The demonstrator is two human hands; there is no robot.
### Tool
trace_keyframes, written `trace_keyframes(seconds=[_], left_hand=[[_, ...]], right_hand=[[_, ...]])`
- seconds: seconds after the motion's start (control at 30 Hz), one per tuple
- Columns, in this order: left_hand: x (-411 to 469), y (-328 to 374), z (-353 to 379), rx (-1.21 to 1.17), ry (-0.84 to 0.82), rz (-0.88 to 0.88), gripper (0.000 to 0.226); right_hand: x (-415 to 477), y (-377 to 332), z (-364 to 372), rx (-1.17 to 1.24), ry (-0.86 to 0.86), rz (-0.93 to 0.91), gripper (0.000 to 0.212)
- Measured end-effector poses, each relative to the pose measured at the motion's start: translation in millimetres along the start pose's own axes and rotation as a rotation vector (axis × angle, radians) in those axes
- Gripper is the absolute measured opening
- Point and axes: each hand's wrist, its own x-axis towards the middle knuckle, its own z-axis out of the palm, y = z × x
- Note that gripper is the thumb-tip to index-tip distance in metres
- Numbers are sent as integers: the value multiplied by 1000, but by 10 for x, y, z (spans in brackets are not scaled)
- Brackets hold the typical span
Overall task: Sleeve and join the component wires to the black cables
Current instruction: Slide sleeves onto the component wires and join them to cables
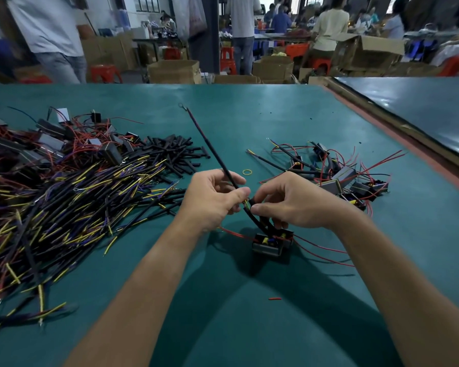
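Observation:
My left hand (214, 198) grips a long black cable (210, 144) that slants up and away to a ring terminal at its far end. My right hand (289, 200) pinches a black sleeve (260, 221) and thin wires where they meet the cable's near end, between my two thumbs. Those wires run down to a small component (272, 243), a grey metal block with yellow and black parts, which sits on the green table (249, 313) just below my hands. Thin red leads trail from it to the right.
A big heap of black cables with yellow and purple ends (64, 207) fills the left. Short black sleeve pieces (175, 152) lie behind it. Several components with red wires (342, 176) lie at the right. A yellow rubber band (247, 171) lies past my hands. People and cardboard boxes stand beyond the table.

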Motion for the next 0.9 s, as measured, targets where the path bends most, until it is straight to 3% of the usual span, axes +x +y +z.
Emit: trace_keyframes(seconds=[0.37,0.57,0.9], left_hand=[[18,-11,-15,109,55,105,20],[7,13,31,50,54,49,10],[8,-5,-29,-36,47,0,13]], right_hand=[[-8,-49,-3,-185,101,-25,14],[-25,-37,-38,-167,76,3,14],[-18,-41,-9,-161,65,-31,21]])
